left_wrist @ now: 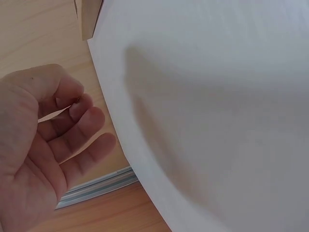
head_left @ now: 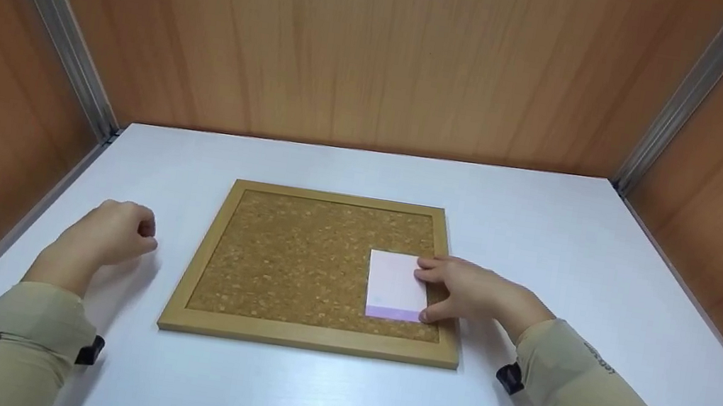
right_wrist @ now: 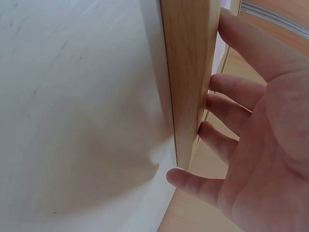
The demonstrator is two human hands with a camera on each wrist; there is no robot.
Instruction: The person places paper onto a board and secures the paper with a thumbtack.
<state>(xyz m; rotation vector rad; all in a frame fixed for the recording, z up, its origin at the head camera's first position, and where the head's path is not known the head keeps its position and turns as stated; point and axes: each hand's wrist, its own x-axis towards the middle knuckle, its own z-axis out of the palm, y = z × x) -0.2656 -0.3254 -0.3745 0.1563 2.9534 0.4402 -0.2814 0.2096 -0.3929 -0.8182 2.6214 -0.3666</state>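
A pad of pale pink paper [head_left: 392, 283] with a purple front edge lies on the right part of a wood-framed cork board [head_left: 296, 258]. At the pad's right side, my right hand [head_left: 473, 293] touches it with fingers and thumb spread apart. The right wrist view has this hand [right_wrist: 270, 130] beside the wooden frame [right_wrist: 188, 63], a sliver of the pad behind the fingers. My left hand [head_left: 109, 233] hovers left of the board, fingers loosely curled. Nothing is in the left hand [left_wrist: 48, 135] in the left wrist view.
The board lies flat on a white table [head_left: 332, 399]. Wood-patterned panels [head_left: 384, 49] stand behind and at both sides, with grey metal posts [head_left: 66, 23] in the corners.
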